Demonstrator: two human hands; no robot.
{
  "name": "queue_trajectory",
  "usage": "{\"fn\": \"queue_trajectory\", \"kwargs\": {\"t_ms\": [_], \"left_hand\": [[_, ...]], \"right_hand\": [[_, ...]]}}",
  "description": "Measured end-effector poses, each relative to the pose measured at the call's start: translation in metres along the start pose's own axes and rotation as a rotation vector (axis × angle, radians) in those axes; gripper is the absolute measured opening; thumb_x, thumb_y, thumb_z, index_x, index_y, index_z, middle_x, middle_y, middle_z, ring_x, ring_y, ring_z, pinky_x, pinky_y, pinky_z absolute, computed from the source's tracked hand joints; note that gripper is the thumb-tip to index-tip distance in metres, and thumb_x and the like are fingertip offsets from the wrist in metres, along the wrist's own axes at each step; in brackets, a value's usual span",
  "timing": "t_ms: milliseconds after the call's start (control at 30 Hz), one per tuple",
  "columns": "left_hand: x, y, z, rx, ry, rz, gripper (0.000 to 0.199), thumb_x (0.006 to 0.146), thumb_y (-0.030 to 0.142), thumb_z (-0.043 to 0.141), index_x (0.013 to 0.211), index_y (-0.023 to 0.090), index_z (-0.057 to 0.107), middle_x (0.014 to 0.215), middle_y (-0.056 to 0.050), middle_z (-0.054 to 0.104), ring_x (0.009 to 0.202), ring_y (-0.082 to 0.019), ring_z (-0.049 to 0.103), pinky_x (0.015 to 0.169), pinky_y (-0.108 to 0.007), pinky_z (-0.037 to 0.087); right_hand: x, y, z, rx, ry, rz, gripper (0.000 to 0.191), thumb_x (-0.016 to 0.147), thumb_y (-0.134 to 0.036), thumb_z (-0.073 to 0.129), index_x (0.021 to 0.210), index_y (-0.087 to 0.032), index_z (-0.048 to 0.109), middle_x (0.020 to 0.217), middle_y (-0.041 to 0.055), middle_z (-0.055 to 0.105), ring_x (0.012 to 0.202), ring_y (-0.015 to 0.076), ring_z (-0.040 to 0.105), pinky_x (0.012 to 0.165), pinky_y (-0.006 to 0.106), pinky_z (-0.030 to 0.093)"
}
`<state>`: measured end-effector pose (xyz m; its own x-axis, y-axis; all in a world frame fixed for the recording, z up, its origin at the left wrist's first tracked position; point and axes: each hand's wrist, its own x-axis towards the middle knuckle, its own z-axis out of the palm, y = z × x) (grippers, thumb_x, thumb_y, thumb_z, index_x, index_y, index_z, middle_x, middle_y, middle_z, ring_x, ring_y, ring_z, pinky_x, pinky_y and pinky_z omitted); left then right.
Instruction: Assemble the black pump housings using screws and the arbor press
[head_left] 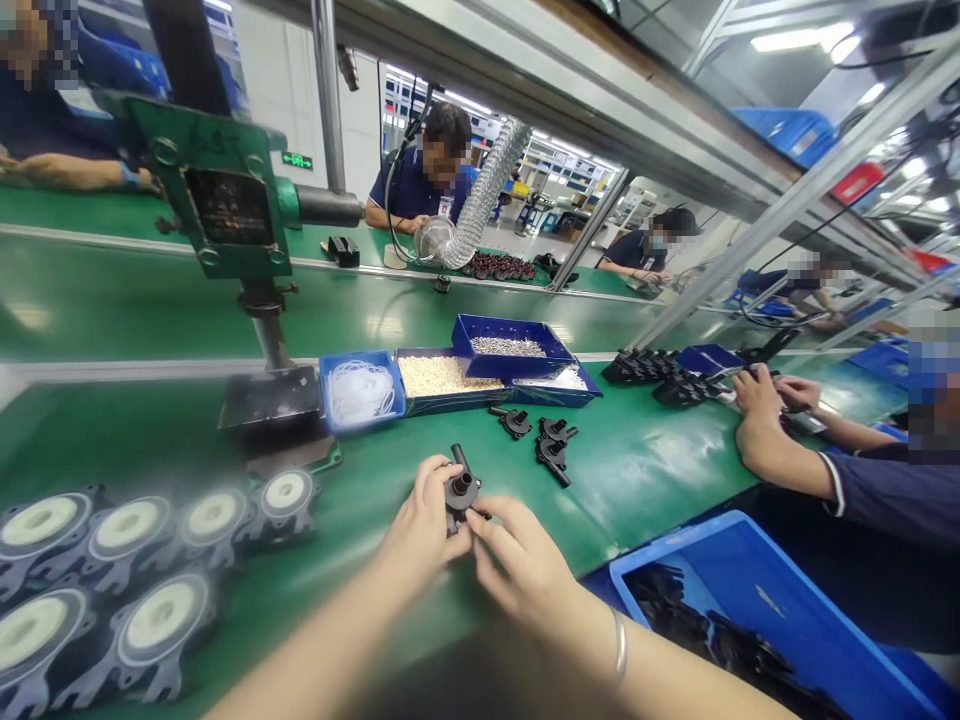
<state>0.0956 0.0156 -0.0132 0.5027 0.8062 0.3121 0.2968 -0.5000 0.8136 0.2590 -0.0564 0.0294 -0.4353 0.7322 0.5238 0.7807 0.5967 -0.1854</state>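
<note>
A black plastic part with a round body and a pipe stub (462,484) is held over the green table. My left hand (424,512) grips it from the left, fingers on its top and side. At its lower right, the fingertips of my right hand (517,552) are pressed together; whatever they pinch is too small to make out. Three similar black parts (553,440) lie on the table beyond my hands. Behind them stand a blue tray of clear rings (361,392), a bin of cream-coloured small pieces (442,374) and a blue bin of small metal pieces (510,347).
Black parts with white discs (126,527) stand in rows at the left. A green press (225,200) rises behind them. A large blue crate (787,600) holds black parts at the lower right. A person's hands (765,410) work at the right.
</note>
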Motion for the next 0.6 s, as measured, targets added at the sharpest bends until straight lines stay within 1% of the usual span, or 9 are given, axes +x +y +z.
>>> {"fn": "queue_trajectory", "kwargs": {"t_ms": [100, 167, 300, 367, 467, 533, 600], "left_hand": [[-0.002, 0.002, 0.001, 0.006, 0.032, -0.016, 0.055, 0.082, 0.018, 0.056, 0.130, 0.017, 0.030, 0.140, -0.020, 0.031, 0.127, -0.032, 0.050, 0.103, -0.054, 0.047], [-0.003, 0.003, 0.000, 0.000, 0.030, -0.013, 0.055, 0.081, 0.019, 0.057, 0.130, 0.017, 0.032, 0.140, -0.020, 0.031, 0.127, -0.032, 0.049, 0.102, -0.054, 0.048], [-0.005, 0.004, -0.006, -0.029, 0.009, 0.029, 0.063, 0.077, 0.017, 0.060, 0.133, 0.018, 0.031, 0.141, -0.019, 0.031, 0.130, -0.031, 0.047, 0.104, -0.052, 0.047], [-0.006, 0.002, -0.007, -0.027, -0.005, 0.044, 0.061, 0.080, 0.017, 0.058, 0.134, 0.018, 0.030, 0.142, -0.019, 0.033, 0.133, -0.030, 0.045, 0.107, -0.052, 0.044], [-0.007, -0.002, -0.004, 0.006, -0.018, 0.049, 0.056, 0.086, 0.020, 0.054, 0.136, 0.018, 0.028, 0.142, -0.020, 0.035, 0.136, -0.031, 0.041, 0.109, -0.055, 0.041], [-0.007, -0.004, -0.001, 0.025, -0.011, 0.048, 0.057, 0.086, 0.019, 0.053, 0.137, 0.017, 0.027, 0.142, -0.021, 0.035, 0.137, -0.031, 0.040, 0.109, -0.056, 0.041], [-0.007, -0.005, 0.001, 0.032, 0.001, 0.048, 0.058, 0.086, 0.017, 0.053, 0.137, 0.017, 0.027, 0.142, -0.021, 0.035, 0.135, -0.031, 0.042, 0.108, -0.056, 0.042]], "right_hand": [[0.000, -0.006, -0.001, 0.037, 0.010, 0.081, 0.040, 0.089, -0.003, 0.051, 0.128, -0.013, 0.051, 0.129, 0.0178, 0.050, 0.120, 0.0274, 0.049, 0.095, 0.046, 0.050], [-0.003, -0.010, -0.001, 0.053, 0.002, 0.122, 0.044, 0.090, -0.003, 0.050, 0.133, -0.013, 0.047, 0.135, 0.0186, 0.045, 0.127, 0.0283, 0.044, 0.100, 0.048, 0.047], [-0.011, -0.011, 0.004, 0.076, -0.008, 0.159, 0.052, 0.090, -0.002, 0.047, 0.140, -0.015, 0.042, 0.142, 0.0190, 0.038, 0.133, 0.0290, 0.039, 0.105, 0.049, 0.044], [-0.014, -0.009, 0.007, 0.064, 0.004, 0.151, 0.052, 0.090, -0.002, 0.049, 0.140, -0.015, 0.043, 0.142, 0.0186, 0.039, 0.132, 0.0289, 0.041, 0.103, 0.048, 0.046], [-0.014, -0.005, 0.008, 0.001, 0.018, 0.077, 0.053, 0.088, -0.001, 0.052, 0.138, -0.015, 0.045, 0.137, 0.0180, 0.045, 0.128, 0.0291, 0.045, 0.099, 0.047, 0.047], [-0.014, -0.002, 0.008, -0.017, 0.004, 0.049, 0.052, 0.088, -0.001, 0.053, 0.137, -0.015, 0.046, 0.136, 0.0179, 0.047, 0.126, 0.0289, 0.046, 0.097, 0.046, 0.048], [-0.012, -0.002, 0.006, 0.003, 0.001, 0.061, 0.048, 0.089, -0.002, 0.052, 0.134, -0.016, 0.048, 0.136, 0.0170, 0.048, 0.125, 0.0276, 0.048, 0.097, 0.045, 0.048]]}}
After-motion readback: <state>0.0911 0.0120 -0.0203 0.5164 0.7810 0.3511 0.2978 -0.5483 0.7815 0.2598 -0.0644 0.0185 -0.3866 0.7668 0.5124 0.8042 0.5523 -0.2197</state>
